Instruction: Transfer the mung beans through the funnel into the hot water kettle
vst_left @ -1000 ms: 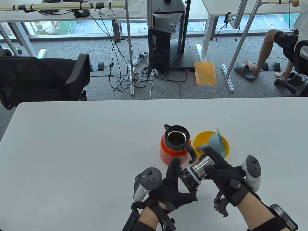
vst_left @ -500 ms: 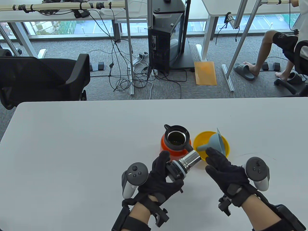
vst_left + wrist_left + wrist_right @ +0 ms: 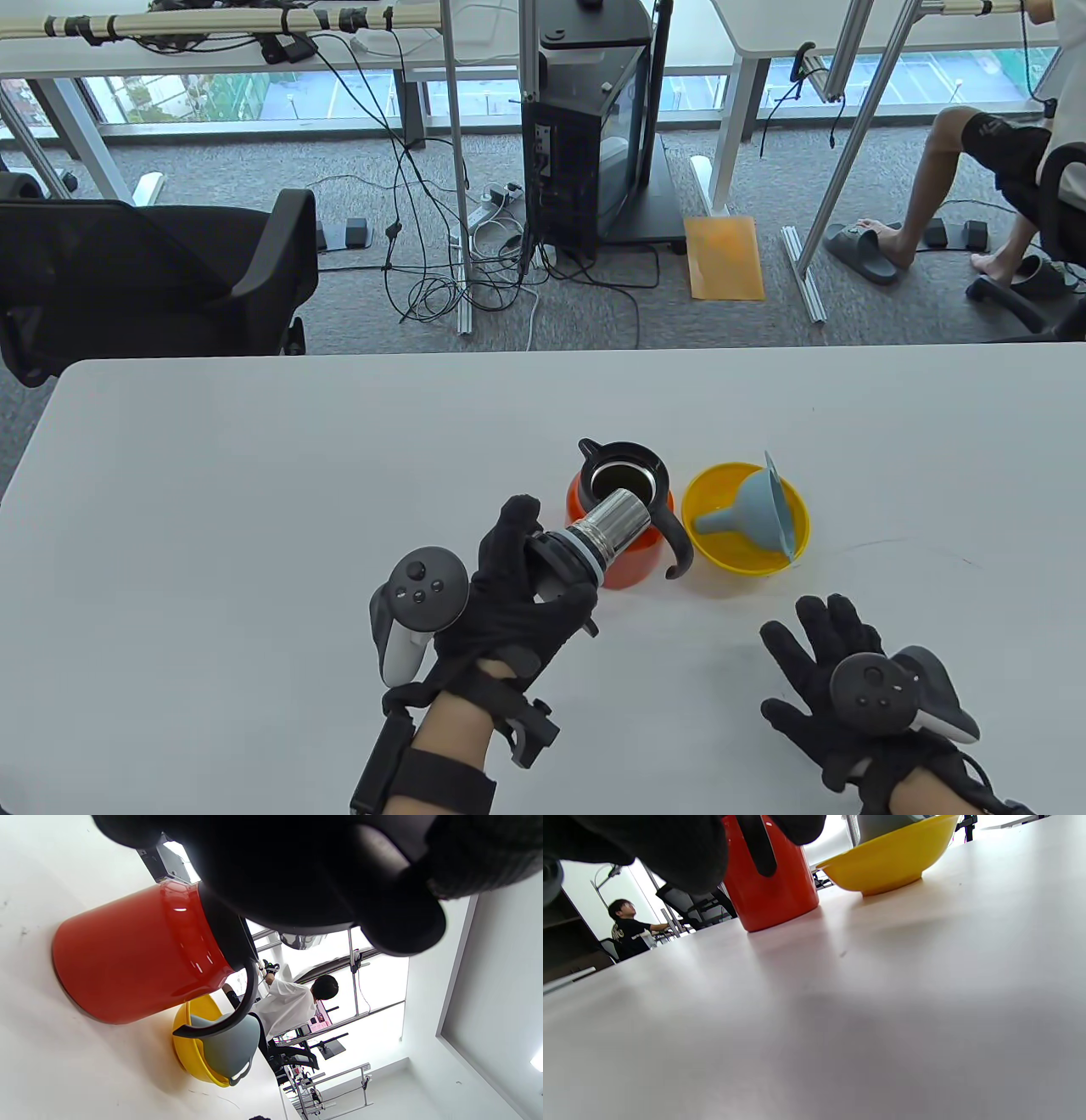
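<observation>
Risk lies chiefly with the stopper (image 3: 598, 535), a black cap with a steel sleeve, which the left hand (image 3: 526, 594) grips by its black end, the sleeve tilted up and away over the near rim of the red kettle (image 3: 619, 543). In my judgement a hurried seating could knock the kettle's open mouth or cross the thread, and a loose grip would drop the part onto the table (image 3: 254, 509). The right hand (image 3: 836, 671) lies palm down with fingers spread, holding nothing, well short of the yellow bowl (image 3: 747, 552) beyond its fingertips, in which the grey-blue funnel (image 3: 755, 509) lies on its side. No beans can be made out in bowl or kettle.

The table view alone shows the kettle's open mouth. The left wrist view alone shows the kettle's handle (image 3: 237, 1005) hooking in front of the bowl; the fingers block its upper part. The right wrist view shows kettle and bowl standing apart.
</observation>
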Action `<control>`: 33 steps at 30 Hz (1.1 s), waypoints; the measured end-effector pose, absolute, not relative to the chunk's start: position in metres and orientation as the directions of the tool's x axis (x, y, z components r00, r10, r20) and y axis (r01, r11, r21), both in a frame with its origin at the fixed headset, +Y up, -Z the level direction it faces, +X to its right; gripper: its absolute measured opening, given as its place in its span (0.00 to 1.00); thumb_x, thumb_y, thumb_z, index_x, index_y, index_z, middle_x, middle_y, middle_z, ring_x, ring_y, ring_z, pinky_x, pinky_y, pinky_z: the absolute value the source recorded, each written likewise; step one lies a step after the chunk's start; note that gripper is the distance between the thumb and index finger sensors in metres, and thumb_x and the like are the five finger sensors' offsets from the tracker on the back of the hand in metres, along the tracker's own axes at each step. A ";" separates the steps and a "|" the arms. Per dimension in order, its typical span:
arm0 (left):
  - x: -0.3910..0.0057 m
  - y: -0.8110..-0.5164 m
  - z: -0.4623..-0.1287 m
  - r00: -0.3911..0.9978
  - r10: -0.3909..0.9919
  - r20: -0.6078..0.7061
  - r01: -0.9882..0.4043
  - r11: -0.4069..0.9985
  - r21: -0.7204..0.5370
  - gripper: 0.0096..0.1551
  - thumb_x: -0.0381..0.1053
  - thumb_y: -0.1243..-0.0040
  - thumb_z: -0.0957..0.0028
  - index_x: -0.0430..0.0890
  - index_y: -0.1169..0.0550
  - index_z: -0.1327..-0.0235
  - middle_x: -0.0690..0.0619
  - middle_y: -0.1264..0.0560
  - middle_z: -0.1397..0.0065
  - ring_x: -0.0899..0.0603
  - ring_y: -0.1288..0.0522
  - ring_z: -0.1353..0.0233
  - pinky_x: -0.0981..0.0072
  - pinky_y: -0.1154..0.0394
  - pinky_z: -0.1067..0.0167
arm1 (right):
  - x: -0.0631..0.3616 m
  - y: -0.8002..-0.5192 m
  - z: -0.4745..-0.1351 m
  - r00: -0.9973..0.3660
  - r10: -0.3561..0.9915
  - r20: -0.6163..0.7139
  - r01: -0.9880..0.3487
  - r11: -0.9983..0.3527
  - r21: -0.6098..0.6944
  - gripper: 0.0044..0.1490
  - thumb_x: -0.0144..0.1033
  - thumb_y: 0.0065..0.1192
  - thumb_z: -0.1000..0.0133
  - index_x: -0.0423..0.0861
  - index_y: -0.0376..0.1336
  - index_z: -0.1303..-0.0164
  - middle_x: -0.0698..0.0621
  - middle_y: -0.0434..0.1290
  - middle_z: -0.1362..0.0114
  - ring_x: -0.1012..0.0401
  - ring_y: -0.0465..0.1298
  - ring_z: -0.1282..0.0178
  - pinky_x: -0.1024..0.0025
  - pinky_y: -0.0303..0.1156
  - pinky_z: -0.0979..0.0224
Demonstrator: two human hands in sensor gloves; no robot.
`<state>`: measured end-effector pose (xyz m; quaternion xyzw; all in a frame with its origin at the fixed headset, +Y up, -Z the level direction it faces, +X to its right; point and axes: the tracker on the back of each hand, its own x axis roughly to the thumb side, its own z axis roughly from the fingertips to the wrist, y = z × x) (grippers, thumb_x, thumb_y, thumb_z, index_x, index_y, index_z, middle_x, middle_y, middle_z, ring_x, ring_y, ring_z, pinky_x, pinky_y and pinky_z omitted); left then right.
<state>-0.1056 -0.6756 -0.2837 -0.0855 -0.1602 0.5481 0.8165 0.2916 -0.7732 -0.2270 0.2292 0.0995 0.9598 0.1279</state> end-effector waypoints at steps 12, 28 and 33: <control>-0.095 -0.608 -0.316 0.576 0.817 0.026 -0.793 0.566 -0.226 0.63 0.82 0.37 0.59 0.67 0.60 0.25 0.41 0.55 0.19 0.25 0.35 0.29 0.32 0.28 0.35 | 0.291 -0.777 -0.222 -0.878 0.216 0.426 -0.160 -0.973 0.165 0.56 0.55 0.59 0.42 0.38 0.41 0.15 0.28 0.25 0.23 0.28 0.22 0.30 0.22 0.29 0.37; -0.007 -0.587 -0.389 0.914 0.391 -0.107 -0.403 0.857 -0.320 0.62 0.81 0.34 0.61 0.65 0.55 0.24 0.46 0.53 0.17 0.26 0.36 0.29 0.42 0.23 0.38 | 0.293 -0.776 -0.221 -0.852 0.273 0.447 -0.220 -0.961 0.166 0.55 0.54 0.60 0.42 0.37 0.43 0.15 0.27 0.25 0.23 0.28 0.21 0.31 0.22 0.29 0.37; 0.012 -0.600 -0.404 0.943 0.315 -0.106 -0.332 0.874 -0.356 0.61 0.79 0.34 0.60 0.62 0.53 0.23 0.44 0.51 0.17 0.26 0.41 0.24 0.39 0.25 0.37 | 0.294 -0.777 -0.222 -0.845 0.299 0.443 -0.239 -0.953 0.187 0.55 0.54 0.60 0.42 0.37 0.43 0.15 0.27 0.25 0.23 0.28 0.21 0.31 0.22 0.29 0.37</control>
